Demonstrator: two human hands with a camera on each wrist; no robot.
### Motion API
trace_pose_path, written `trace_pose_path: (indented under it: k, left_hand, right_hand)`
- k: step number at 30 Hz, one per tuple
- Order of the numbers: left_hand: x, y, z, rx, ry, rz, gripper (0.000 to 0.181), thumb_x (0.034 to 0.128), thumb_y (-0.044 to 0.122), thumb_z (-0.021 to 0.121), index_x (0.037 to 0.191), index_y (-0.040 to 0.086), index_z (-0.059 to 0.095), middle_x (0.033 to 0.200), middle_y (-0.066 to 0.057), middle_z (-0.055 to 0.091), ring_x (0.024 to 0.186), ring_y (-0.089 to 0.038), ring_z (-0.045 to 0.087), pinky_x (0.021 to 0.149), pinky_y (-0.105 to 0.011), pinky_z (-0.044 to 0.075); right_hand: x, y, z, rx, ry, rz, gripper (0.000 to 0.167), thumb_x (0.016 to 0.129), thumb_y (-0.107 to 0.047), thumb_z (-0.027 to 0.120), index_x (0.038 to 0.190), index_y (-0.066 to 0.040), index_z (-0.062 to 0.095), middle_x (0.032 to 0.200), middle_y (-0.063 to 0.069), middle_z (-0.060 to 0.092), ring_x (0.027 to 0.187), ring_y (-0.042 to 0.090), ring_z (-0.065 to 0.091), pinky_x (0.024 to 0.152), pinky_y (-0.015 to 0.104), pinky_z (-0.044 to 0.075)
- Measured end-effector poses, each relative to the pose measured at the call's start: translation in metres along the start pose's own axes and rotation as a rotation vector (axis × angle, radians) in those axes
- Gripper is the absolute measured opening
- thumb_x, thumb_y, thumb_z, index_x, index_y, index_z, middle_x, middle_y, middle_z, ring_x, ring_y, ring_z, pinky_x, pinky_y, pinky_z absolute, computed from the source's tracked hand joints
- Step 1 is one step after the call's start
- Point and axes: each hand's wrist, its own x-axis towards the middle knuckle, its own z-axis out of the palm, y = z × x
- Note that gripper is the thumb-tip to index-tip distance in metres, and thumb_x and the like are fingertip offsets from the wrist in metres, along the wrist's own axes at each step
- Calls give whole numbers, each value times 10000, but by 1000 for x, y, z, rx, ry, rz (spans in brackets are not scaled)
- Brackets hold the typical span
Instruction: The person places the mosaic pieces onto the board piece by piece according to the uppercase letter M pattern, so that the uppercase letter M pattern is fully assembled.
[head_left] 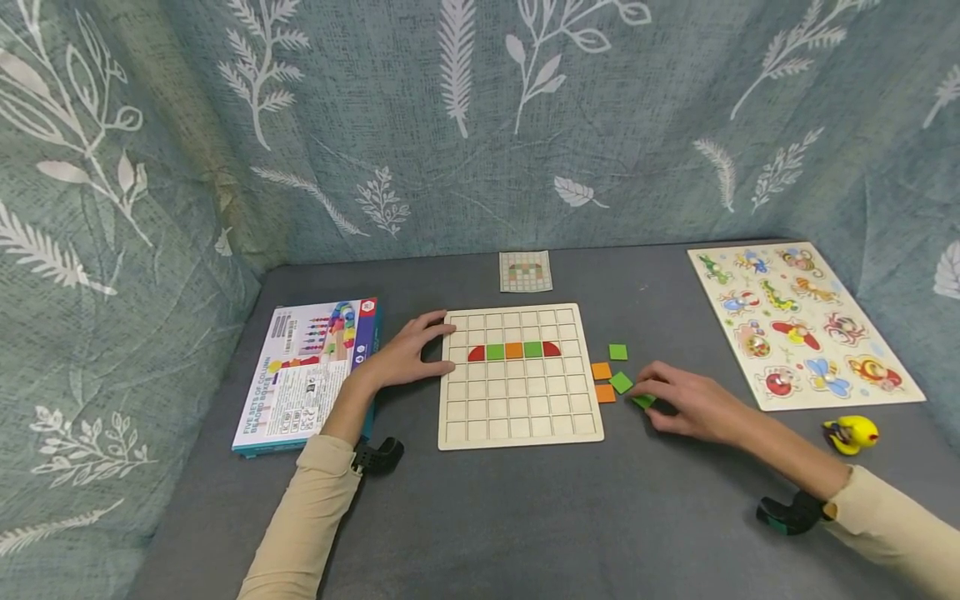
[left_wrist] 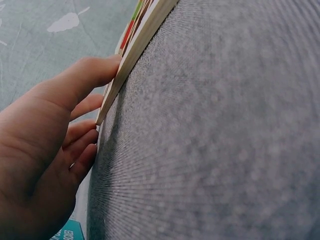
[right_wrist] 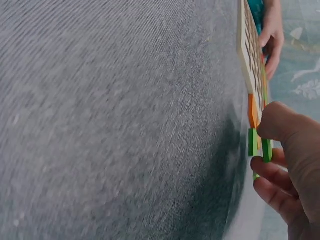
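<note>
The right hand [head_left: 690,404] pinches a green tile [head_left: 643,402] between thumb and fingertips, the fingers clamped on it; whether the tile touches the bench [head_left: 525,517] I cannot tell. Just to the left of these fingers lies a loose green tile [head_left: 621,382], turned at an angle. Beyond it, farther from the fingers, lies another green tile [head_left: 617,352]. Two orange tiles [head_left: 602,371] lie left of the right fingers, one behind the other, at the board's right edge.

The board [head_left: 517,408] lies flat between the two hands. The left hand [head_left: 403,357] touches its left edge, thumb and fingers spread apart, the thumb nearer the person than the other fingers. To the right of the left fingers, in one row of the board's grid, sit a red piece [head_left: 477,354], a green tile, an orange tile [head_left: 513,350], a green tile and a second red piece [head_left: 552,348].

A card [head_left: 525,272] with a printed grid lies past the board's far edge, ahead and right of the left fingers. The box [head_left: 307,375] is left of the left fingers. The insect puzzle [head_left: 813,312] lies right of the right fingers and farther off; the yellow duck [head_left: 851,434] sits to their right, near the puzzle's near edge.
</note>
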Motion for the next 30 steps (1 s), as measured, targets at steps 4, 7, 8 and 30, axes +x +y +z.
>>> trace_pose_path:
  k: [4, 7, 8, 30]
  left_hand:
    - [-2, -1, 0, 0, -4, -14, 678, 899, 337, 682, 1469, 82, 419, 1595, -151, 212, 1468, -408, 184, 1128, -635, 259]
    - [-2, -2, 0, -6, -9, -21, 674, 897, 322, 685, 1470, 87, 419, 1599, -142, 208, 1472, -398, 178, 1132, -632, 256]
    - [-2, -2, -1, -8, -8, -17, 670, 899, 317, 684, 1470, 86, 418, 1599, -145, 207, 1472, -402, 177, 1131, -635, 255]
    - [1, 0, 0, -8, 1, -2, 674, 894, 325, 688, 1464, 78, 426, 1596, -159, 210, 1465, -423, 183, 1122, -641, 262]
  right_hand:
    - [3, -3, 3, 15, 7, -11, 345, 755, -56, 734, 1085, -147, 699, 1037, -42, 576, 824, 33, 543, 663, 236, 486]
    - [3, -5, 6, 38, 10, -20, 343, 757, -51, 727, 1088, -136, 700, 1032, -34, 576, 817, 33, 538, 663, 224, 481]
    - [3, -5, 6, 47, 9, -21, 344, 760, -49, 726, 1093, -132, 699, 1038, -29, 578, 822, 34, 541, 665, 224, 483]
    - [8, -6, 10, 62, 41, -54, 295, 757, -86, 754, 1042, -125, 688, 994, -43, 555, 780, 10, 509, 640, 188, 471]
